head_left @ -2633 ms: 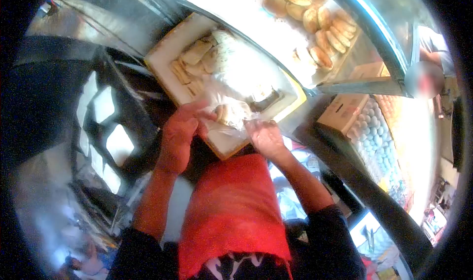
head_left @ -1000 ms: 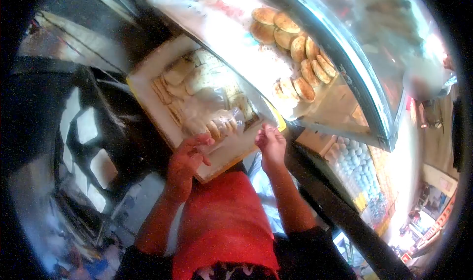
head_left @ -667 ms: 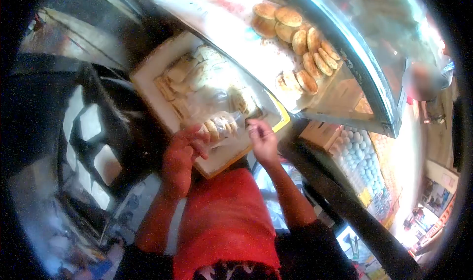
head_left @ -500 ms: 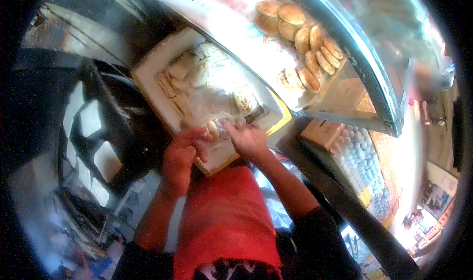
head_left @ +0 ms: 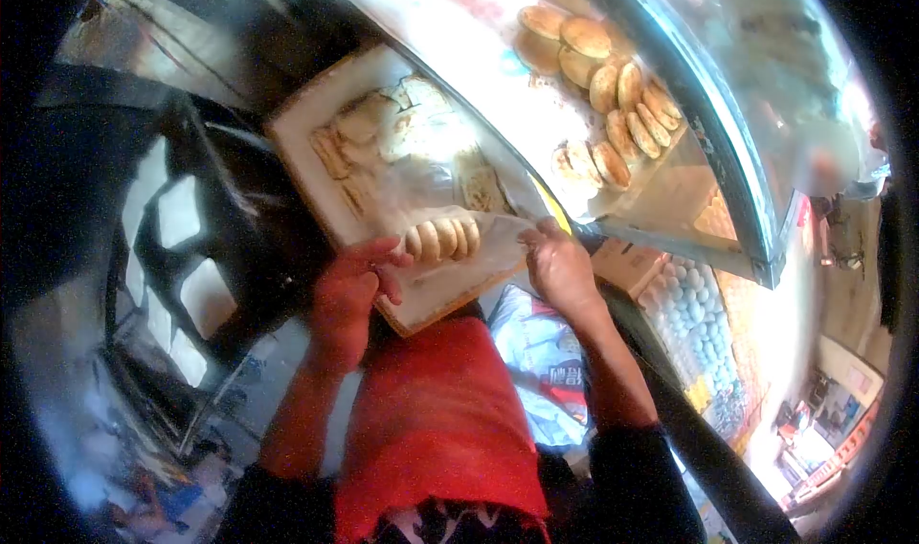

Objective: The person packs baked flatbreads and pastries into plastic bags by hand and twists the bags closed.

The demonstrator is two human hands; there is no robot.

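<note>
Plastic film, thin and clear, forms a bag (head_left: 505,235) held taut above the white box's (head_left: 308,156) near part. The left hand (head_left: 345,300) grips it beside the row of round breads (head_left: 442,240) inside; the right hand (head_left: 563,268) pinches its right end. A gentle, level pull should spare the film without squashing the breads.
</note>
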